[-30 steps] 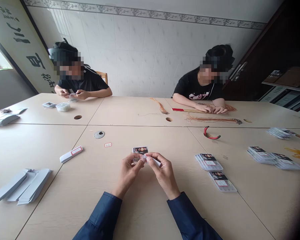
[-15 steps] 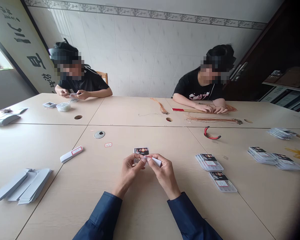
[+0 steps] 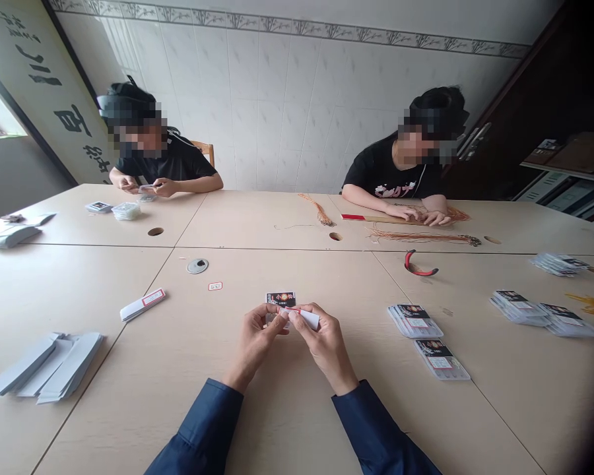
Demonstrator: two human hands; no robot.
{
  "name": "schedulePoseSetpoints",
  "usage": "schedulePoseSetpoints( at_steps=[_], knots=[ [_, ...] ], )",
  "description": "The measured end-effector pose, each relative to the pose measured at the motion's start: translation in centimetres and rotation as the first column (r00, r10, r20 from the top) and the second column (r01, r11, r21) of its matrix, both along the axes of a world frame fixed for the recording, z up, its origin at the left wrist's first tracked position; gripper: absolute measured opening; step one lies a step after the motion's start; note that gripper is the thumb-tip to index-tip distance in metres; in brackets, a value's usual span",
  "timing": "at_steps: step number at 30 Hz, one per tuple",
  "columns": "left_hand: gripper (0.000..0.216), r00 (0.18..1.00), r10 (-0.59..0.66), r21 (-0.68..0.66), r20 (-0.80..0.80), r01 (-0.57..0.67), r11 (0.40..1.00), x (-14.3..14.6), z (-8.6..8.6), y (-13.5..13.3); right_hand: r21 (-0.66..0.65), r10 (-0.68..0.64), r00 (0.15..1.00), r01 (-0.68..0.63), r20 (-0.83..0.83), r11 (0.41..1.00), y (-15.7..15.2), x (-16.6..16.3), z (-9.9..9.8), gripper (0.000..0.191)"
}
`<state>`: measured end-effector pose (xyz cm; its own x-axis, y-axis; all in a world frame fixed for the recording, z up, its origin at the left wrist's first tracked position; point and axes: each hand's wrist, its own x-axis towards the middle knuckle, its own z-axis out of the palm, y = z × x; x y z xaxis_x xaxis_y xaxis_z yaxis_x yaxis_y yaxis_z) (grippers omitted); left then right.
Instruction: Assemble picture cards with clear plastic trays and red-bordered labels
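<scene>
Head view: our left hand (image 3: 255,344) and right hand (image 3: 325,348) meet above the bench (image 3: 143,402), each grip closed. The left pinches a small black-labelled clear packet (image 3: 280,301), and the right pinches a white paper strip (image 3: 309,319) against it, both held in front of us. We seem to be fitting the strip to the packet; its free end juts out rightward, so the next move calls for pressing it snug. Similar packets (image 3: 414,321) lie to our right, white paper strips (image 3: 44,366) to our left.
</scene>
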<state>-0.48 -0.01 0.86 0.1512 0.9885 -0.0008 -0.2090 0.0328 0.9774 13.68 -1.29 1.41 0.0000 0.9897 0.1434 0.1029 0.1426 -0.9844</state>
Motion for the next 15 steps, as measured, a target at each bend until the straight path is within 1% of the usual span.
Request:
schedulePoseSetpoints(
  at_steps=[5,10,15],
  knots=[
    [0.028,1.0,-0.004,0.019,-0.008,0.004,1.0,-0.02,0.14,-0.07,0.028,0.008,1.0,-0.008,-0.006,1.0,-0.04,-0.03,0.07,0.03],
    [0.028,1.0,-0.003,0.02,-0.009,0.003,1.0,0.01,0.12,-0.04,0.019,0.023,0.999,-0.023,-0.025,1.0,-0.11,-0.07,0.23,0.029],
    [0.028,1.0,-0.006,0.004,0.006,0.006,1.0,-0.05,0.3,-0.17,0.027,-0.022,1.0,0.022,-0.005,0.999,-0.14,-0.11,0.42,0.031]
  ],
)
